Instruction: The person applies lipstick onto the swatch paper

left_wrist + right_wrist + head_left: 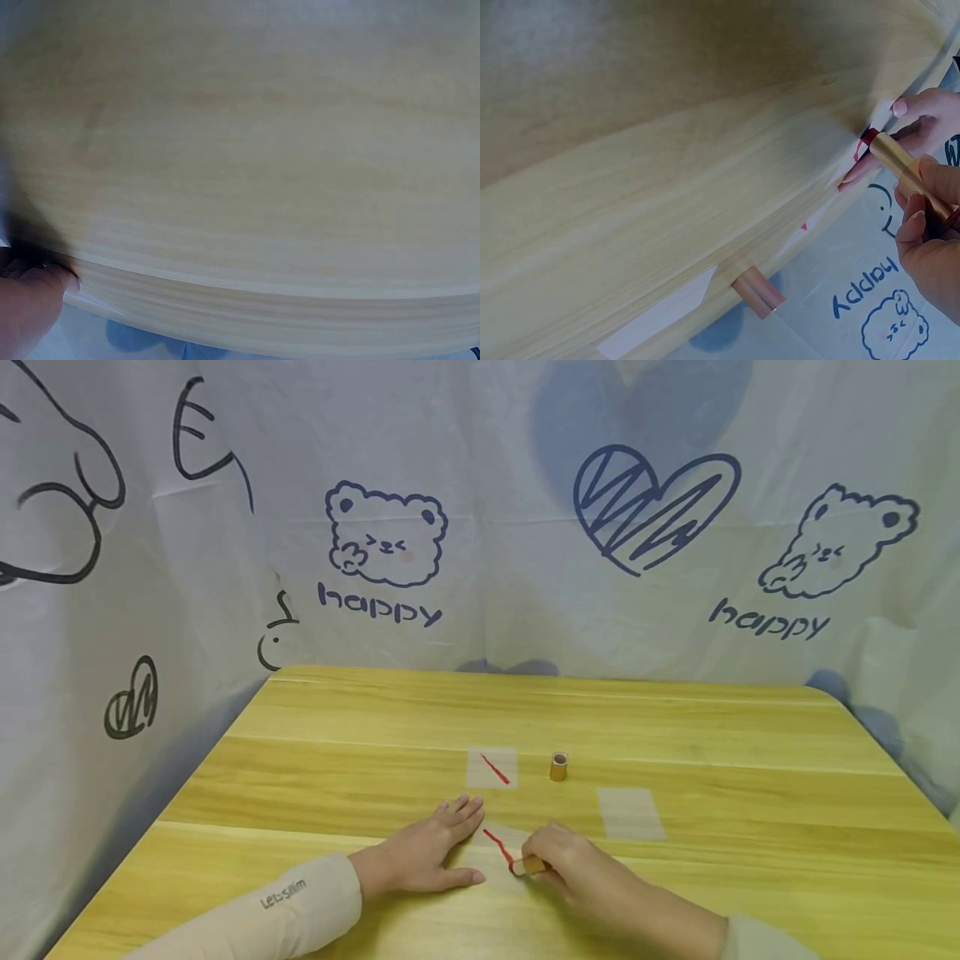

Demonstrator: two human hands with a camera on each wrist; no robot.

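Observation:
In the head view my right hand (588, 870) grips a lipstick (534, 865), a gold tube with a dark red tip. The tip is at the lower end of a jagged red streak (501, 846) on a small pale paper square (513, 835). Fingers and thumb curl round the tube (904, 169) in the right wrist view. My left hand (427, 853) lies with fingers extended and thumb spread, at the left of that paper. Only part of the left hand (37, 292) shows in the left wrist view's lower left corner.
Behind the hands lies a second paper square (474, 777) with a red diagonal streak (495, 769). A gold lipstick cap (558, 767) stands upright beside it, hollow end up. To the right is an unmarked paper square (631, 814). A drawn-on white cloth (495, 552) hangs behind the wooden table (337, 710).

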